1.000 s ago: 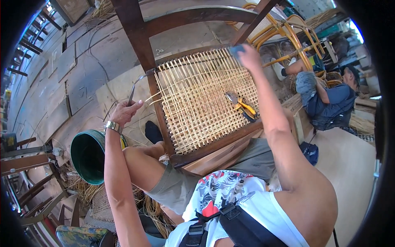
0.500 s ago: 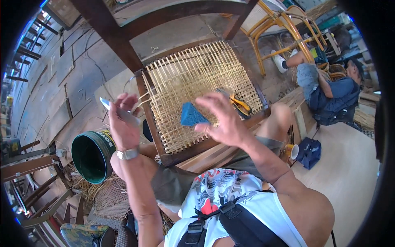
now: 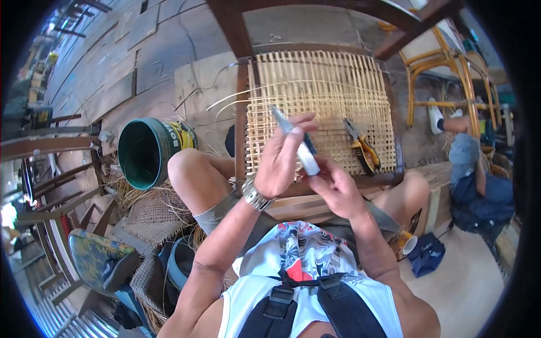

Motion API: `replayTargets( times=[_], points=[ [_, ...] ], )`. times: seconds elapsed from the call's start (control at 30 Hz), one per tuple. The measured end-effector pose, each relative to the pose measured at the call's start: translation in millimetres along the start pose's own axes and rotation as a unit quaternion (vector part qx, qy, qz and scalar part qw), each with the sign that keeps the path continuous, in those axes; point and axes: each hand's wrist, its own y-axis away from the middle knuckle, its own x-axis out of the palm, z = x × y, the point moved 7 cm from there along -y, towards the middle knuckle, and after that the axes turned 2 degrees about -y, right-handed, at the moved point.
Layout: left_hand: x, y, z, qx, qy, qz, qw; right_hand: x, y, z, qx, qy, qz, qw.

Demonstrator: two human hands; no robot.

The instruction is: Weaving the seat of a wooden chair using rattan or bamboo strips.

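Head view looks down on a wooden chair frame [image 3: 242, 112] with a half-woven cane seat [image 3: 321, 107], taken here as the landmark. Over the seat's near edge the left hand [image 3: 282, 163] is curled around a slim pale tool [image 3: 296, 141], its grey tip slanting up toward the seat's left side. The right hand [image 3: 335, 188] sits just beside it, nearer the person, fingers pinched on the tool's lower end. Yellow-handled pliers [image 3: 362, 147] lie on the seat's right part. Loose cane strands [image 3: 225, 104] arc off the seat's left edge. A green bucket [image 3: 147, 151] stands on the floor left of the seat. Another person's leg [image 3: 465, 152] shows to the right of the seat.
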Motion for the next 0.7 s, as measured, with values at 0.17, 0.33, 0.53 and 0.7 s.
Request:
replayTargets(
  times=[0.17,0.33,0.53,0.7],
  points=[
    [-67,24,54,-0.155,-0.15,-0.186,0.959,-41,45,24,0.002,0.17,-0.049,0.984],
    [-82,22,66,-0.118,-0.307,-0.155,0.932,-141,162,67,-0.024,0.358,-0.311,0.88],
    [-48,40,59,-0.076,-0.317,-0.145,0.934,-240,351,14,0.111,0.404,-0.541,0.729],
    [-61,36,21,-0.04,-0.401,-0.128,0.906,-264,391,-108,0.256,0.416,-0.528,0.694]
  ],
)
